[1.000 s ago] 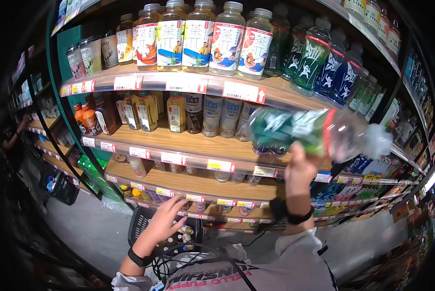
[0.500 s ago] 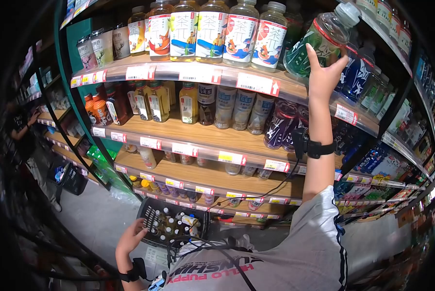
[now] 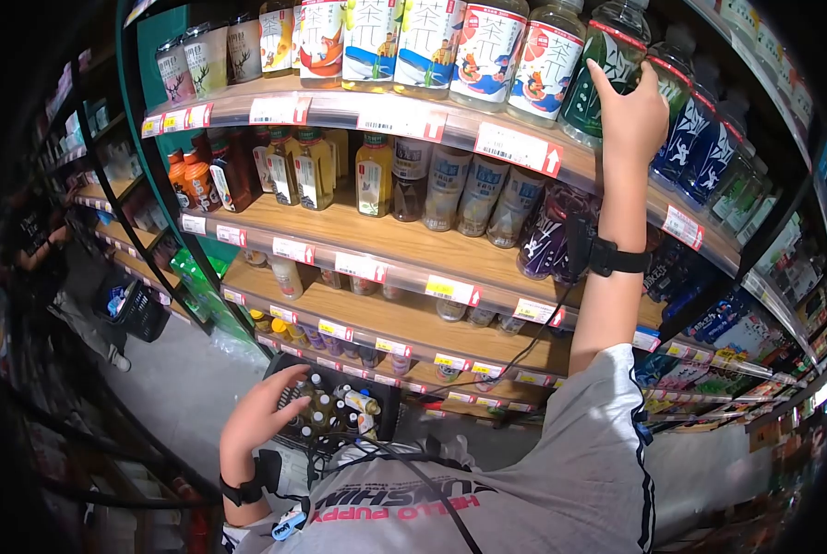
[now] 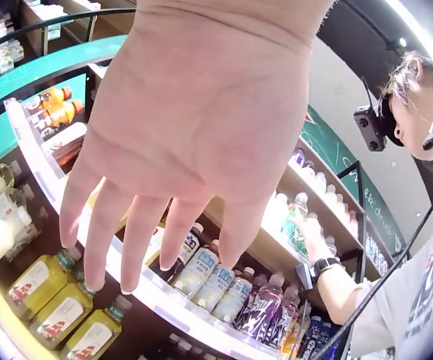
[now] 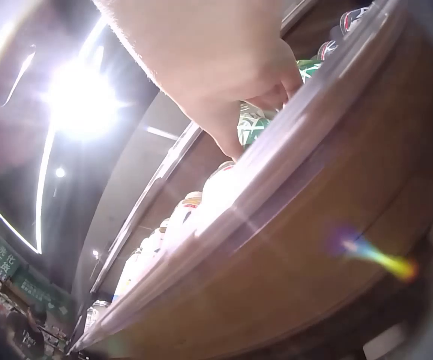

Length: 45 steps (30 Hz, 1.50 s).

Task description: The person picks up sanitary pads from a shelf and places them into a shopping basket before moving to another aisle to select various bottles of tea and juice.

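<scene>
Gripping a green bottle (image 3: 612,51) between thumb and fingers of the right hand (image 3: 633,120), near the front of the upper shelf (image 3: 461,129), hemmed in by a white-labelled tea bottle (image 3: 547,69) on one side and blue bottles (image 3: 712,152) farther along on the other. Crossing purple bottles (image 3: 545,240) below, partly covering them with the wristband (image 3: 617,258). Holding the left hand (image 3: 255,415) well apart, with fingers loosely spread, partly hiding a black basket (image 3: 391,406) of bottles.
</scene>
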### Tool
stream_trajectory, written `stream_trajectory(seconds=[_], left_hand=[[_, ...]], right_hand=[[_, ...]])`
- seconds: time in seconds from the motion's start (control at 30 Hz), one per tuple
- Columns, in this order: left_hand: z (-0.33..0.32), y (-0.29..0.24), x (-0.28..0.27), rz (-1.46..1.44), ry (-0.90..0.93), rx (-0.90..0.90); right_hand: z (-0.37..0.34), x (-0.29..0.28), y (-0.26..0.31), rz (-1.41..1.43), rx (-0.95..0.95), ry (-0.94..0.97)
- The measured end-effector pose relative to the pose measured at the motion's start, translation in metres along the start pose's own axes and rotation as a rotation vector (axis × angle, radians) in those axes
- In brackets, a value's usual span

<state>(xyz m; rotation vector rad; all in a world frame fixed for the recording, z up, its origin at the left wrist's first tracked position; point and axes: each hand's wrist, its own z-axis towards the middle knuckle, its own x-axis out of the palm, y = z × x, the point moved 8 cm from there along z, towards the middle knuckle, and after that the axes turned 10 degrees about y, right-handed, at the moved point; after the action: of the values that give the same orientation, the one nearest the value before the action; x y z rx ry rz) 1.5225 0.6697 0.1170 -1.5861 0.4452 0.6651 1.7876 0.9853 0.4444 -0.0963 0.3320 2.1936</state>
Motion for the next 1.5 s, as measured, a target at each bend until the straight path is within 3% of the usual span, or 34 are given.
stream_trajectory(seconds=[0.1,0.27,0.37,0.4,0.47,0.53,0.63,0.77,0.83,0.93,1.03,1.13,1.2,1.27,1.37,1.5], left_hand=[[0.007,-0.005,0.003,-0.025,0.04,-0.001],[0.013,-0.01,-0.018,-0.097,-0.045,0.136],[0.008,-0.008,-0.058,-0.212,-0.272,0.284],[0.007,-0.004,-0.072,-0.371,-0.311,0.301],[0.002,-0.015,-0.112,-0.464,-0.485,0.474],[-0.003,-0.017,-0.146,-0.638,-0.615,0.502],[-0.006,-0.025,-0.181,-0.753,-0.729,0.581],[-0.001,-0.059,-0.188,-0.93,-0.531,0.898],[0.006,-0.062,-0.177,-1.036,-0.584,0.772],[0.011,-0.079,-0.166,-1.031,-0.67,0.705],[0.017,-0.098,-0.157,-0.818,-0.725,0.767],[0.015,-0.131,-0.141,-0.375,-0.809,0.846],[0.013,-0.143,-0.135,0.012,-0.941,0.729],[0.017,-0.152,-0.128,0.179,-0.874,0.682],[0.029,-0.148,-0.131,0.163,-0.917,0.687],[0.054,-0.133,-0.135,-0.173,-0.811,0.684]], right_hand=[[-0.002,0.007,0.002,-0.053,-0.072,-0.084],[-0.006,0.02,-0.005,-0.106,-0.114,0.021],[-0.025,0.006,0.009,-0.036,-0.285,-0.078],[-0.036,-0.008,0.02,0.026,-0.305,-0.106],[-0.067,-0.027,0.048,0.357,-0.247,-0.01],[-0.102,-0.036,0.075,0.728,-0.251,0.075],[-0.149,-0.055,0.126,0.671,-0.543,0.166],[-0.194,-0.058,0.172,0.895,-0.673,0.449],[-0.21,-0.063,0.197,0.914,-0.775,0.52],[-0.233,-0.064,0.222,1.076,-0.836,0.595],[-0.257,-0.067,0.25,1.218,-0.843,0.775],[-0.285,-0.073,0.27,1.302,-0.836,0.947],[-0.297,-0.076,0.273,1.365,-0.747,0.903],[-0.307,-0.074,0.272,1.397,-0.645,0.845],[-0.315,-0.072,0.269,1.358,-0.606,0.812],[-0.316,-0.072,0.264,1.242,-0.61,0.758]])
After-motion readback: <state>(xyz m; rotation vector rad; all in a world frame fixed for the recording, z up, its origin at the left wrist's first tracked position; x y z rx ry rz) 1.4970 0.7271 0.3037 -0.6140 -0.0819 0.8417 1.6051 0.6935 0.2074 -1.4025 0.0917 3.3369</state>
